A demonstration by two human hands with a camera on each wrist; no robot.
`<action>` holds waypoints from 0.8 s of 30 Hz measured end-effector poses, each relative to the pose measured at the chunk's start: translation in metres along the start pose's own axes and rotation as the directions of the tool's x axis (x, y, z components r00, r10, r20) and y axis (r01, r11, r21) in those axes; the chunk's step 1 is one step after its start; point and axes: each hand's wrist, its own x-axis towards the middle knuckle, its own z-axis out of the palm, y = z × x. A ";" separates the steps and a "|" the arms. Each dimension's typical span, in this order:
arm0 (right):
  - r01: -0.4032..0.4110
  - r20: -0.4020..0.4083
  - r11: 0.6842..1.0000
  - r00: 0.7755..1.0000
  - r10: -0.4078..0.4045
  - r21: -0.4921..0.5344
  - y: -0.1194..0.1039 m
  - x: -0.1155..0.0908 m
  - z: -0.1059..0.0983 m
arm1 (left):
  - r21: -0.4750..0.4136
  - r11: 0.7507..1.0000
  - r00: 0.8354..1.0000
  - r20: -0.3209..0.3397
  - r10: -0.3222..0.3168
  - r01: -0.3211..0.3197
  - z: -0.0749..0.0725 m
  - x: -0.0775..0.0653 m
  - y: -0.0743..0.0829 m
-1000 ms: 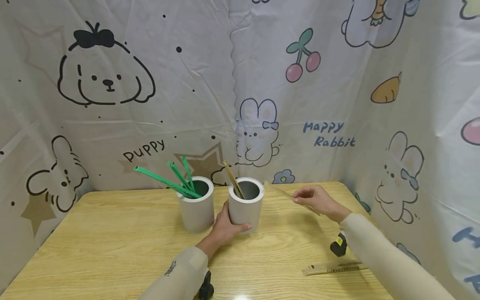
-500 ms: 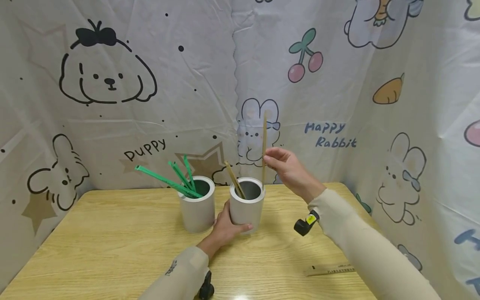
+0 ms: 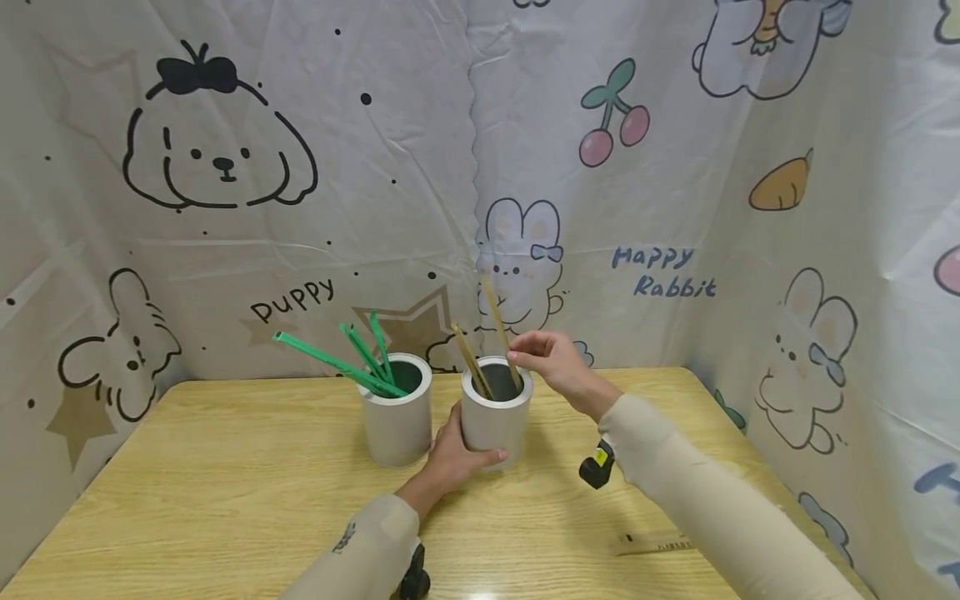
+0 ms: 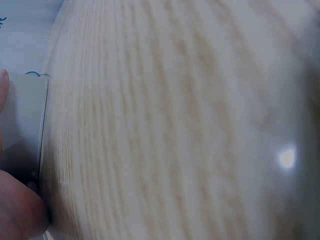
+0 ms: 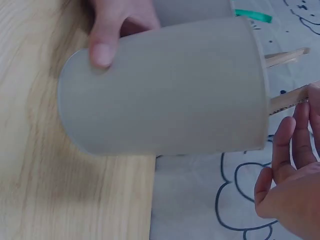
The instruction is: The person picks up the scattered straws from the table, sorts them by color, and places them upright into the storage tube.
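In the head view my left hand (image 3: pixel 452 457) grips the right-hand white cup (image 3: pixel 495 429) low on its side, thumb across the front. My right hand (image 3: pixel 553 364) pinches a thin tan stick (image 3: pixel 496 312) just above that cup's rim, and the stick's lower end is inside. Dark marks run along the pinched stick (image 5: pixel 290 101) in the right wrist view. Other tan sticks (image 3: pixel 468 354) lean left in the same cup. The left wrist view catches only fingers and part of the cup (image 4: pixel 22 120) at its left edge.
A second white cup (image 3: pixel 397 433) stands just left, with several green straw-like tubes (image 3: pixel 330 362) leaning out of it. Another tan stick with printing (image 3: pixel 648 543) lies on the wooden table (image 3: pixel 225 500), partly behind the right sleeve. A patterned curtain (image 3: pixel 405 208) hangs behind the table.
My right hand has carried the tan stick from the right over to the cup, turned it upright and lowered its end inside. My left hand has stayed on the cup.
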 end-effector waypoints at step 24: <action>-0.042 0.237 0.969 0.966 0.102 -0.245 0.063 -0.112 -0.106 | -0.004 1.000 1.000 -0.012 -0.002 0.001 0.003 0.003 -0.001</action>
